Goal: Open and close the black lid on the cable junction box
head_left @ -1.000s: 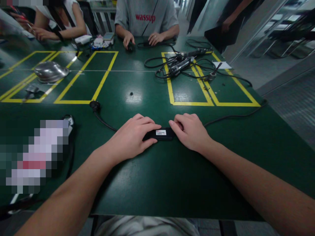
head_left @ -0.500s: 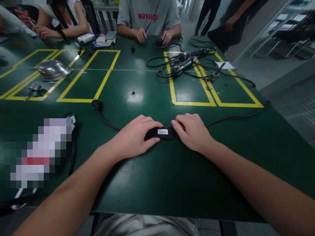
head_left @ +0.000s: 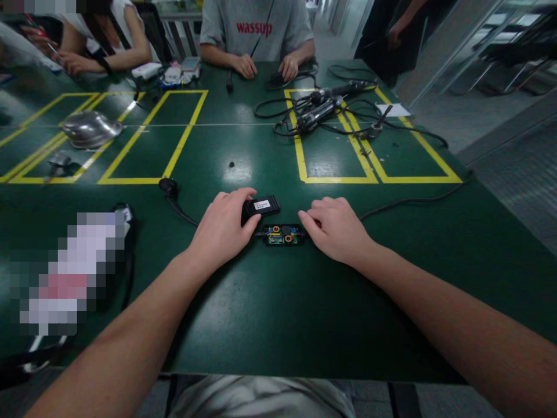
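Note:
My left hand (head_left: 224, 223) pinches a black ridged cover (head_left: 272, 204) with a white label, between thumb and fingers. The cover is apart from the lower half of a small power adapter box (head_left: 282, 244), just in front of it. Inside that half, a green circuit board (head_left: 276, 235) with copper coils and coloured wires is exposed. My right hand (head_left: 337, 229) is curled closed at the box's right end, where the cable leaves; its fingers hide the grip. A black cable (head_left: 404, 201) runs off to the right. Another ends in a black plug (head_left: 167, 187) left of my left hand.
On the green table (head_left: 243, 325), electric screwdrivers (head_left: 319, 113) with tangled cords lie at the back right. A metal bowl-like part (head_left: 91, 128) stands at the back left. A blurred-out object (head_left: 73, 267) lies at near left. Across the table sits a person (head_left: 256, 35).
The labelled cover has come off the adapter box and moved up and left in my left hand, exposing the circuit board. My right hand has stayed at the box's right end.

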`<state>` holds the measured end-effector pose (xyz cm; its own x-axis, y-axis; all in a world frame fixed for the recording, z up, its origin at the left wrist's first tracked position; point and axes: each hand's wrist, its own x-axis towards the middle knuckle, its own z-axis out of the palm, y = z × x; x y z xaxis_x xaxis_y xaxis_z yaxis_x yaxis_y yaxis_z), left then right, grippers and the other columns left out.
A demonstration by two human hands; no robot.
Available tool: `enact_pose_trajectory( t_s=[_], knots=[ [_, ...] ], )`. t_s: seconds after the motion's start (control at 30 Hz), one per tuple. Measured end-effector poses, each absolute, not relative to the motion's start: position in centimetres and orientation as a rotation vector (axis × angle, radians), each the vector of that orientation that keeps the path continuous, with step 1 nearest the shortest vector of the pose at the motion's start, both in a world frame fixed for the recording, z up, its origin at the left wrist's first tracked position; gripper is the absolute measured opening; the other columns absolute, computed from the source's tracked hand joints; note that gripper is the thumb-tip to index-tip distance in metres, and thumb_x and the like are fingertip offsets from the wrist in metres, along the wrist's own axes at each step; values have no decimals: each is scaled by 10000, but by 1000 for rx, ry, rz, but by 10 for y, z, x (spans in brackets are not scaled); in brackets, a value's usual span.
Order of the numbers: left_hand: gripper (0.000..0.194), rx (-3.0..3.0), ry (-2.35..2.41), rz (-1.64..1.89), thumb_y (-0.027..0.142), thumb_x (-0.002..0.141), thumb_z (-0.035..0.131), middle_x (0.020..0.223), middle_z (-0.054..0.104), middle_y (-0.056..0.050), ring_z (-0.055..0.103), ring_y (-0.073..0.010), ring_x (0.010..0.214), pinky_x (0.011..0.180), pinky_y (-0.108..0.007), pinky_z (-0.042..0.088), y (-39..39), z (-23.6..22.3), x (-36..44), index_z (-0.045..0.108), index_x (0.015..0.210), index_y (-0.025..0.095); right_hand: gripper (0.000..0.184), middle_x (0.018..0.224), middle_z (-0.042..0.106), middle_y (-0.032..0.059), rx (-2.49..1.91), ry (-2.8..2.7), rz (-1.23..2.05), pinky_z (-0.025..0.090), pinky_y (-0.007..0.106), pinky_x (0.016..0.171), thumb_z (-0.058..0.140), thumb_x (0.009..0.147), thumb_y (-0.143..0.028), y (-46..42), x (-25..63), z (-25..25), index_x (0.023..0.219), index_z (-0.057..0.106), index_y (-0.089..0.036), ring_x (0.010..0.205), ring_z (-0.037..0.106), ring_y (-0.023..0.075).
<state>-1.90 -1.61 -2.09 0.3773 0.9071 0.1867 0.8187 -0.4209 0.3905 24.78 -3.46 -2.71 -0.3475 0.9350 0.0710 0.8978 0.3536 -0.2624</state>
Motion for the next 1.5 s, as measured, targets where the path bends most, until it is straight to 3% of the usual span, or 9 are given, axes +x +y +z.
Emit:
enact_pose_trajectory(
  t_s=[0.07, 0.17, 0.3, 0.67, 0.9, 1.03, 1.2, 1.33, 1.5],
  knots=[
    [355, 2451, 1538, 609, 274, 1072, 707, 1368, 769, -150, 678, -330, 1208, 1125, -535, 586, -18, -21, -19, 717, 1413, 175, 507, 734, 587, 55, -1664, -2416, 245, 287, 405, 794, 507, 1158, -316, -35, 247, -27, 687, 661, -210, 776, 494, 230],
    [176, 2564, 1513, 602, 300, 1097, 684, 1228, 737, -140, 647, -315, 1117, 1046, -512, 593, -22, -17, -18, 810, 1101, 178, 508, 739, 596, 62, -1675, -2432, 212, 286, 406, 789, 523, 1152, -319, -36, 245, -26, 682, 676, -203, 788, 499, 233],
    [420, 2717, 1491, 433, 388, 1140, 645, 1019, 683, -133, 605, -321, 1015, 884, -482, 578, -26, -12, -16, 843, 829, 185, 523, 740, 615, 73, -1676, -2458, 159, 288, 407, 780, 537, 1151, -343, -36, 245, -26, 669, 680, -203, 794, 516, 237],
    [527, 2714, 1449, 442, 389, 1202, 521, 929, 648, -115, 554, -280, 902, 847, -451, 548, -26, -13, -14, 882, 900, 151, 605, 670, 583, 66, -1608, -2368, -47, 278, 417, 756, 576, 1148, -456, -40, 248, -30, 594, 629, -220, 737, 484, 226],
    [415, 2660, 1448, 420, 379, 1158, 626, 968, 636, -115, 588, -306, 975, 901, -478, 578, -25, -16, -14, 814, 849, 175, 569, 692, 606, 64, -1682, -2439, 51, 299, 414, 772, 580, 1145, -413, -39, 246, -28, 615, 635, -214, 738, 497, 224],
    [148, 2575, 1524, 570, 334, 1070, 777, 1167, 687, -125, 639, -318, 1091, 1003, -495, 595, -25, -21, -13, 801, 1090, 189, 558, 707, 618, 71, -1724, -2468, 72, 299, 412, 772, 562, 1149, -398, -39, 243, -24, 632, 656, -211, 751, 520, 231],
    [427, 2466, 1545, 654, 288, 1065, 778, 1441, 758, -138, 682, -345, 1279, 1171, -549, 563, -18, -28, -16, 740, 1484, 217, 544, 702, 606, 71, -1735, -2464, 115, 306, 415, 778, 540, 1142, -380, -39, 243, -23, 627, 611, -222, 760, 538, 240],
    [413, 2434, 1511, 669, 275, 1089, 749, 1313, 840, -108, 723, -325, 1222, 1137, -520, 577, -17, -25, -17, 741, 1498, 219, 518, 720, 610, 75, -1708, -2401, 192, 320, 427, 794, 422, 1158, -379, -38, 246, -25, 676, 558, -246, 767, 562, 252],
    [382, 2508, 1354, 859, 340, 1123, 716, 1348, 827, -104, 718, -315, 1222, 1122, -501, 562, -27, -12, -14, 749, 1488, 234, 522, 756, 644, 72, -1649, -2204, 334, 369, 424, 844, 228, 1192, -401, -37, 252, -32, 760, 492, -272, 779, 617, 257]
  ],
)
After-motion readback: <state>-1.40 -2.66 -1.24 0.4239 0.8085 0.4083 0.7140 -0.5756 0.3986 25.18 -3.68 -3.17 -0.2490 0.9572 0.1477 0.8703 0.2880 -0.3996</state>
